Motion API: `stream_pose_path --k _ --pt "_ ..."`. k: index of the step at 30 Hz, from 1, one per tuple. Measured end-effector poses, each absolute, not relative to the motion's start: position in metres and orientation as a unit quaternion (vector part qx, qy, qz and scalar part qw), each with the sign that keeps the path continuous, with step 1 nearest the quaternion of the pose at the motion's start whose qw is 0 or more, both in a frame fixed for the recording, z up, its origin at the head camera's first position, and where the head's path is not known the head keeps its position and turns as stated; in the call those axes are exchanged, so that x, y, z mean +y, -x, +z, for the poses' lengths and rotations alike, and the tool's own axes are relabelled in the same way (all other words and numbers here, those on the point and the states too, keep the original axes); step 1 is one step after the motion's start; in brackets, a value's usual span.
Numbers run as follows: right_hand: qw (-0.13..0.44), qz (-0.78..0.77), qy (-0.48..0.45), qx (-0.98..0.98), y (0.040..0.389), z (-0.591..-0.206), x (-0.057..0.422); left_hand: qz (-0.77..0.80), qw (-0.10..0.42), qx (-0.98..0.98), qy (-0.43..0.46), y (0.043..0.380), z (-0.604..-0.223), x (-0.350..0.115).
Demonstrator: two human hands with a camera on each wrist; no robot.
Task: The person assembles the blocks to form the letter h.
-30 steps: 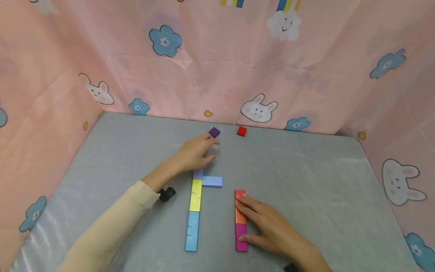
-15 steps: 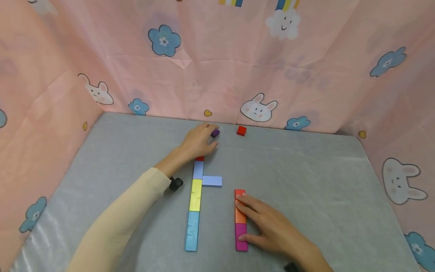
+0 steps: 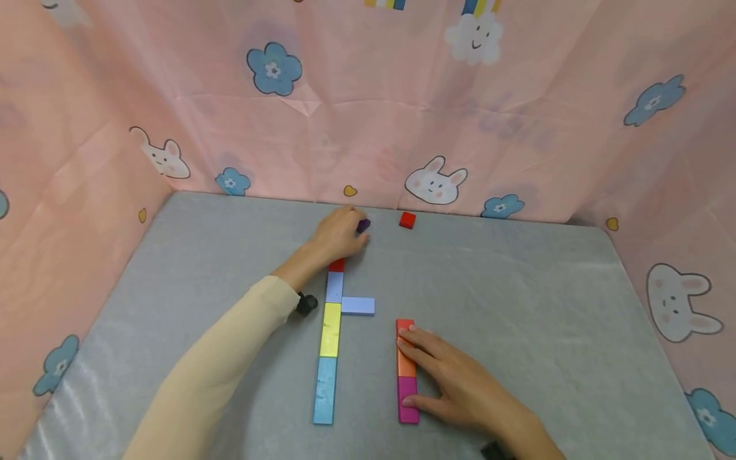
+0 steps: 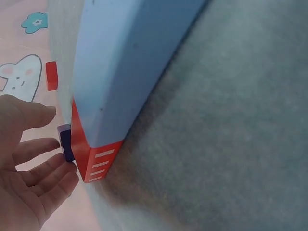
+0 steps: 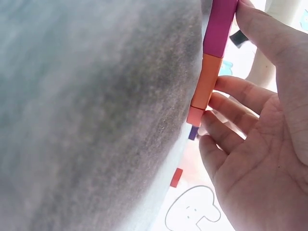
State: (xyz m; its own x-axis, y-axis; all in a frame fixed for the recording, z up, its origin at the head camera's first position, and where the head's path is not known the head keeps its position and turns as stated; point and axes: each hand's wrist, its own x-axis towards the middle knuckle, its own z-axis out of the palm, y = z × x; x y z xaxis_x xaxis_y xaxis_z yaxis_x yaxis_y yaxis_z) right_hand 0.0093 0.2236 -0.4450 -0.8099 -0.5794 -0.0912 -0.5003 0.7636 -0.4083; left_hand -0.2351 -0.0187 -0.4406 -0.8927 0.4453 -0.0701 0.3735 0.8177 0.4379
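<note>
At the far side of the table my left hand [image 3: 339,233] has its fingers curved behind a small purple block [image 3: 363,225]. In the left wrist view the thumb stands apart from that purple block [image 4: 65,142], while fingertips reach its edge. My right hand [image 3: 460,383] rests with extended fingers on a short row: a red-orange block [image 3: 405,324], an orange block [image 3: 406,365] and a magenta block [image 3: 409,414], its thumb on the magenta one. Below the left hand, a red block [image 3: 337,264] shows partly, its far end hidden.
From the red block a row runs nearer: a periwinkle block [image 3: 335,287], a yellow block [image 3: 330,329] and a light blue block [image 3: 324,390]. Another periwinkle block [image 3: 358,306] juts rightward. A small red block [image 3: 407,220] lies near the pink curtain [image 3: 368,128] behind the grey tabletop [image 3: 546,319].
My left hand has moved farther away to the purple block, uncovering part of the red block in the left row. The right hand stays on its row.
</note>
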Motion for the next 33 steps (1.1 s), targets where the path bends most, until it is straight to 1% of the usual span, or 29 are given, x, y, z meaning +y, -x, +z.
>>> stream_pose_path --k 10,17,23,33 --pt "0.095 -0.184 0.301 0.931 -0.0096 -0.4442 0.2225 0.207 0.082 0.949 -0.225 0.2376 -0.4419 -0.0213" --pt "0.071 -0.184 0.309 0.930 -0.0147 -0.4467 0.2232 0.197 0.075 0.947 -0.242 0.2354 -0.4439 -0.0163" --pt "0.058 -0.182 0.314 0.930 -0.0125 -0.4471 0.2226 0.189 0.071 0.951 -0.232 0.2366 -0.4401 -0.0185" --pt "0.075 -0.179 0.305 0.932 -0.0102 -0.4454 0.2227 0.179 0.080 0.947 -0.253 0.2325 -0.4374 -0.0176"
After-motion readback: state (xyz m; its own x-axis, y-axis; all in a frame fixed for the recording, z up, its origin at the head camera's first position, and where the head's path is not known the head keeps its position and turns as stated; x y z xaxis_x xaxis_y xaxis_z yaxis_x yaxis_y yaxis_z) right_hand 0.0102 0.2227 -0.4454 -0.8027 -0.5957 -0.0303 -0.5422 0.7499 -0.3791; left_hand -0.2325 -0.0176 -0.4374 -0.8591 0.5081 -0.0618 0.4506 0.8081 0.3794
